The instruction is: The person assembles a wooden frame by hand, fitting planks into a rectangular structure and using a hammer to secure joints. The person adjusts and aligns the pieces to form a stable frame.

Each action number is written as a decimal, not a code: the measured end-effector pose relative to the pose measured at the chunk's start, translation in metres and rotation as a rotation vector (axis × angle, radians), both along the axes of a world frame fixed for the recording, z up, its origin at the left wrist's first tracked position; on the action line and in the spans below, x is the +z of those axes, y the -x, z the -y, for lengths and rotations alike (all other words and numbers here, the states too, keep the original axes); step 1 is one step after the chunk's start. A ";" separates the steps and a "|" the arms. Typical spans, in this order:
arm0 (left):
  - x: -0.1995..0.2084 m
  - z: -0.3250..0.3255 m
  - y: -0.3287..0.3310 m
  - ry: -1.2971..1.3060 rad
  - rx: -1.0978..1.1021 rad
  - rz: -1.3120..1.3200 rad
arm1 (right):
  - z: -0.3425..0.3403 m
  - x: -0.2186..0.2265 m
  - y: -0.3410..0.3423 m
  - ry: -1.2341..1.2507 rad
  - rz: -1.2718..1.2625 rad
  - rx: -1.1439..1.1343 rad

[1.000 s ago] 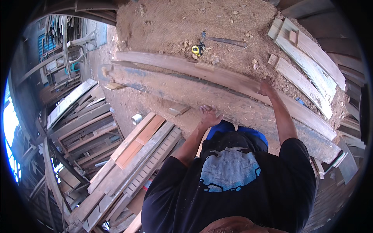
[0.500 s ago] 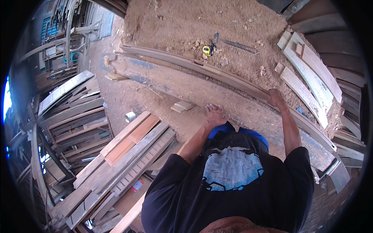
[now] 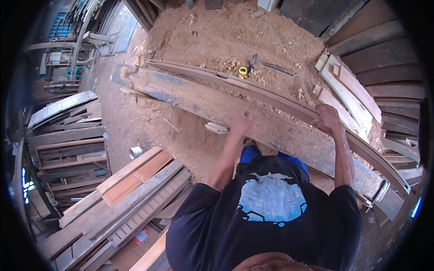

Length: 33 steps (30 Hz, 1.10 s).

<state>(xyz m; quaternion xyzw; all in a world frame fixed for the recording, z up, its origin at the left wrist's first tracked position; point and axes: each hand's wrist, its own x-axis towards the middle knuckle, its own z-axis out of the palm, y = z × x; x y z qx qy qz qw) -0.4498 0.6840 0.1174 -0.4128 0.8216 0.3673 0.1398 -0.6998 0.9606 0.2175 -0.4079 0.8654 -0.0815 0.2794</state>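
Observation:
A long, narrow brown wooden board (image 3: 275,96) stretches along the far side of a wide, dusty workbench plank (image 3: 194,97). My right hand (image 3: 326,119) is closed around this board near its right part, with the fingers bent over its edge. Over the near half of the plank is my left hand (image 3: 243,122), smeared by motion, so its fingers do not show clearly. No object is visible in it. Beyond the board, a yellow and black tape measure (image 3: 244,72) lies in wood shavings beside a dark, narrow metal bar (image 3: 277,68).
Light boards (image 3: 346,97) lie on the shavings at the right. Stacked planks (image 3: 131,183) fill the lower left, near a white cylindrical can (image 3: 135,152). Small wood blocks (image 3: 217,128) sit at the plank's near edge. Dark boards (image 3: 384,56) lean at the far right.
My left hand has lifted from lying flat on the plank and moved slightly left and farther away. My right hand stays on the board. The view has shifted a little.

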 end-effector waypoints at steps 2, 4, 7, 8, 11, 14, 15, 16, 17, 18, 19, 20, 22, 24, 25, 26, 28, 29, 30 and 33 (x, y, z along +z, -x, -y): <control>-0.001 0.051 0.002 0.304 0.032 -0.494 | -0.006 0.004 -0.016 0.108 -0.058 0.042; 0.029 0.099 0.030 0.358 0.039 -0.495 | 0.002 0.025 -0.034 0.040 -0.066 0.055; 0.007 0.150 0.046 0.585 -0.075 -0.395 | 0.002 0.033 -0.057 0.038 -0.077 0.070; 0.003 0.160 0.050 0.601 -0.097 -0.270 | -0.001 0.033 -0.065 0.050 -0.079 0.063; 0.000 0.188 0.063 0.279 -0.367 0.169 | -0.005 0.032 -0.080 0.085 -0.077 0.064; 0.007 0.194 0.077 0.054 -0.369 0.123 | -0.011 0.026 -0.090 0.107 -0.089 0.065; 0.007 0.192 0.075 0.043 -0.193 -0.082 | -0.015 0.021 -0.093 0.126 -0.088 0.059; 0.005 0.189 0.069 0.031 -0.013 -0.285 | -0.019 0.019 -0.096 0.145 -0.088 0.054; 0.000 0.193 0.062 0.024 0.184 -0.491 | -0.015 0.023 -0.097 0.111 -0.069 0.044; -0.024 0.211 0.042 -0.106 0.413 -0.678 | -0.006 0.032 -0.100 0.084 -0.051 0.053; -0.032 0.207 0.036 -0.179 0.622 -0.815 | -0.004 0.038 -0.105 0.040 -0.033 0.039; -0.039 0.190 0.029 -0.233 0.804 -0.894 | -0.007 0.038 -0.108 0.027 -0.037 0.031; -0.064 0.138 0.011 -0.377 1.057 -0.906 | -0.010 0.033 -0.114 0.024 -0.042 0.047; -0.087 0.071 -0.002 -0.674 1.210 -0.777 | -0.015 0.025 -0.119 0.045 -0.028 0.038; -0.089 0.038 -0.005 -0.846 1.250 -0.633 | -0.016 0.021 -0.123 0.051 -0.023 0.027; -0.056 0.007 0.007 -0.891 1.323 -0.408 | -0.016 0.019 -0.128 0.060 -0.014 -0.008; -0.088 -0.014 0.004 -1.191 1.488 -0.288 | -0.015 0.023 -0.136 0.088 -0.002 -0.018; -0.097 -0.020 0.013 -1.265 1.482 -0.455 | -0.018 0.019 -0.140 0.114 -0.001 -0.008; -0.100 -0.021 0.023 -1.326 1.466 -0.632 | -0.019 0.015 -0.143 0.116 -0.013 0.020; -0.081 -0.024 0.041 -1.269 1.455 -0.781 | -0.021 0.013 -0.160 0.131 -0.063 0.028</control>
